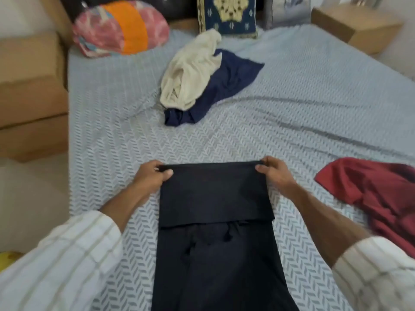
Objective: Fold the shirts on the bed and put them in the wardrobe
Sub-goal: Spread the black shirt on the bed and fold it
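Head view: on the patterned bedspread (292, 113), a black shirt (215, 221) is laid flat, its far part doubled toward the viewer. The fold's left corner is pinched by the left hand (150, 176), the right corner by the right hand (275, 170). Soft, light, limp cloth is judged; corners are best held. A maroon shirt (372, 189) is seen at right.

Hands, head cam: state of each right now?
Left hand: closed, pinching the far left corner of the black shirt.
Right hand: closed, pinching the far right corner of the same shirt's fold.
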The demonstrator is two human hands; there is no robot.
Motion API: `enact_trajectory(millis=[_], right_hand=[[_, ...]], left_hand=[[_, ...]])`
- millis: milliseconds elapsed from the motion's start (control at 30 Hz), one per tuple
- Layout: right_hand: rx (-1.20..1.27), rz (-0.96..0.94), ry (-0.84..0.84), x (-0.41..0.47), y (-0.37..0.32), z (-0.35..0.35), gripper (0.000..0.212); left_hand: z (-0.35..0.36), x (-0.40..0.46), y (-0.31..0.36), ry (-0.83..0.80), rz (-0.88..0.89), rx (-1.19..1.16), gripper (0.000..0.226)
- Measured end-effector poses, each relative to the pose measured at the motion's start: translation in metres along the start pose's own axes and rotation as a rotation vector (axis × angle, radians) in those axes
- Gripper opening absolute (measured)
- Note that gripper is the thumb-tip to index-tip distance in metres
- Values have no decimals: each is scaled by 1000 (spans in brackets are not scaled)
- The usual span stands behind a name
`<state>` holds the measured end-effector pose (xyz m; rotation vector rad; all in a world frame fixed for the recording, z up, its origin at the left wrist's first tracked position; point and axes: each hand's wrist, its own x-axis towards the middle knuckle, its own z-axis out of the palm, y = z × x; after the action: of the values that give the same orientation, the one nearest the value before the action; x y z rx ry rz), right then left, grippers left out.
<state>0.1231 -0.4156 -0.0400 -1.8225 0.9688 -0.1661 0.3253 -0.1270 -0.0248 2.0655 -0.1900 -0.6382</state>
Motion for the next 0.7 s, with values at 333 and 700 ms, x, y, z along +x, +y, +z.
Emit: enact_trajectory(millis=[333, 700], right_hand=[[-239, -357, -80, -157, -26, -68, 21], [-466, -548, -36, -305, 77, -57, 38]], left_hand=[[-54, -150, 22, -81, 326, 230, 25], [-51, -283, -88, -109, 648, 468, 45]])
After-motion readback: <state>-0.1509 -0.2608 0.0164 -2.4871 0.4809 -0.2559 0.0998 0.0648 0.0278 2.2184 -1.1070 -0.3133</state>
